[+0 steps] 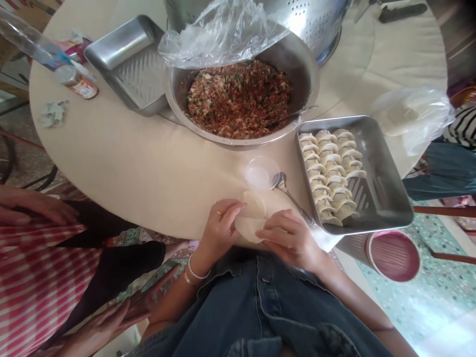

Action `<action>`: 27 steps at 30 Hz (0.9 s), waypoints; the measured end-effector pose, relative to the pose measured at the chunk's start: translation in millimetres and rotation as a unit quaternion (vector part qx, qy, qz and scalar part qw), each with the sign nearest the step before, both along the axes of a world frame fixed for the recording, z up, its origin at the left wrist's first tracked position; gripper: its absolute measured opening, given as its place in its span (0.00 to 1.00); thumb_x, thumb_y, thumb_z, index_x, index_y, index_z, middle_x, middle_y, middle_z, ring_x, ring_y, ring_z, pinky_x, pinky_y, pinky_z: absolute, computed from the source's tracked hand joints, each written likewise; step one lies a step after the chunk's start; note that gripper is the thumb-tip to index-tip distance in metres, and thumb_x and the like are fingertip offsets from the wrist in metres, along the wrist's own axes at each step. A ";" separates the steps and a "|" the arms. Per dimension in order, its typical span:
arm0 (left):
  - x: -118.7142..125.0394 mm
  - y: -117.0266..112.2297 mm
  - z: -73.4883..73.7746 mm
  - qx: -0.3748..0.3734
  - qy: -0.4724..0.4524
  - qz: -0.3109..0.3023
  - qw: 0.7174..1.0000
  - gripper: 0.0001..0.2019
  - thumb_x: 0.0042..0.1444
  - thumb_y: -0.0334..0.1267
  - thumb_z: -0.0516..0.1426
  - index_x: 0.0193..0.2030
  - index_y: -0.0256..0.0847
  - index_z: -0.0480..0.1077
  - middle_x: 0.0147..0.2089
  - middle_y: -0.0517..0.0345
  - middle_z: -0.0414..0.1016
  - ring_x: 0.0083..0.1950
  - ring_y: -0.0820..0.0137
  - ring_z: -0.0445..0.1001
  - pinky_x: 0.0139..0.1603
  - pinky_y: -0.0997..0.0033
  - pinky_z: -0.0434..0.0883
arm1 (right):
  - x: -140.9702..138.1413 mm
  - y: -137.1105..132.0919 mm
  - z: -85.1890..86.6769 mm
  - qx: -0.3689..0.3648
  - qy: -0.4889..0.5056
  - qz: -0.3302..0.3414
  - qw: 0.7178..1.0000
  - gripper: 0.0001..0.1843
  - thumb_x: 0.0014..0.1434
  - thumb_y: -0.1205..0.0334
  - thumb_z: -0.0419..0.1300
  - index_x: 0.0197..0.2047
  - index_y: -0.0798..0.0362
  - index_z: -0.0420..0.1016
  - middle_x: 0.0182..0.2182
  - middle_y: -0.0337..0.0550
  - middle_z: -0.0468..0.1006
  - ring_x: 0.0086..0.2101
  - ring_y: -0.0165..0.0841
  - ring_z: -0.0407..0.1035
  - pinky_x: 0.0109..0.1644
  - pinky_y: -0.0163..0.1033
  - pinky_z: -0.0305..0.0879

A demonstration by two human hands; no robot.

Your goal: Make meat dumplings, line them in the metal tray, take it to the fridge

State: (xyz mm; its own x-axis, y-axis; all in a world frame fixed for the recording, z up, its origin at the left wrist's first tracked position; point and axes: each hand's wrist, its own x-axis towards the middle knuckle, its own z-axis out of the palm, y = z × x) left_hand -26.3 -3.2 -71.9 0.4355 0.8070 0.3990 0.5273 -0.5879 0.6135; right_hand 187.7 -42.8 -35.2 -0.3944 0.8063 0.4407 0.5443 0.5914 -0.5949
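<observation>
Between my hands, near the table's front edge, is a thin round dumpling wrapper (248, 229). My left hand (222, 224) pinches its left side with thumb and forefinger. The curled fingers of my right hand (290, 237) grip its right edge. A second pale round wrapper (256, 203) shows just behind, partly overlapped; whether the two are joined I cannot tell. Beyond them stand a small clear plastic dish (260, 173) and a metal spoon (293, 198). Rows of folded dumplings (330, 173) fill the left part of a metal tray (386, 198) to the right.
A large steel bowl (174, 106) of minced filling (238, 99) stands ahead, partly covered by a plastic bag (223, 37). Behind it is a colander (308, 22). Another tray (115, 49) and a bottle (48, 54) lie left. A person in checked cloth (44, 267) sits at left.
</observation>
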 end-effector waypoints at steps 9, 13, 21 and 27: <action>9.2 -13.4 22.8 -0.318 -0.285 0.141 0.893 0.23 0.41 0.28 0.67 0.48 0.44 0.75 0.41 0.58 0.79 0.38 0.70 0.76 0.37 0.77 0.72 | -15.6 6.7 13.2 0.049 0.026 0.038 0.998 0.06 0.60 0.67 0.61 0.42 0.53 0.76 0.32 0.40 0.80 0.33 0.29 0.72 0.36 0.38 0.65; 19.6 -8.5 34.2 -0.494 -0.503 0.154 0.692 0.19 0.42 0.31 0.68 0.43 0.41 0.77 0.45 0.57 0.81 0.46 0.67 0.78 0.45 0.76 0.74 | -32.3 15.9 14.6 0.087 -0.013 0.020 0.996 0.08 0.61 0.68 0.60 0.44 0.54 0.75 0.35 0.40 0.81 0.36 0.29 0.72 0.38 0.38 0.65; 9.7 10.9 55.0 -0.577 -0.611 0.176 0.512 0.18 0.66 0.40 0.47 0.45 0.34 0.77 0.41 0.47 0.83 0.56 0.59 0.78 0.60 0.57 0.72 | 6.7 26.8 47.0 0.078 -0.010 -0.029 0.996 0.13 0.57 0.69 0.65 0.46 0.54 0.77 0.36 0.43 0.80 0.36 0.31 0.73 0.38 0.39 0.68; -1.3 14.9 59.6 -0.518 -0.597 0.207 0.577 0.13 0.61 0.35 0.55 0.49 0.36 0.76 0.39 0.51 0.84 0.50 0.63 0.81 0.54 0.67 0.76 | 67.4 74.1 74.7 0.043 -0.024 -0.225 0.973 0.23 0.56 0.62 0.66 0.56 0.47 0.74 0.30 0.37 0.78 0.29 0.29 0.70 0.36 0.38 0.68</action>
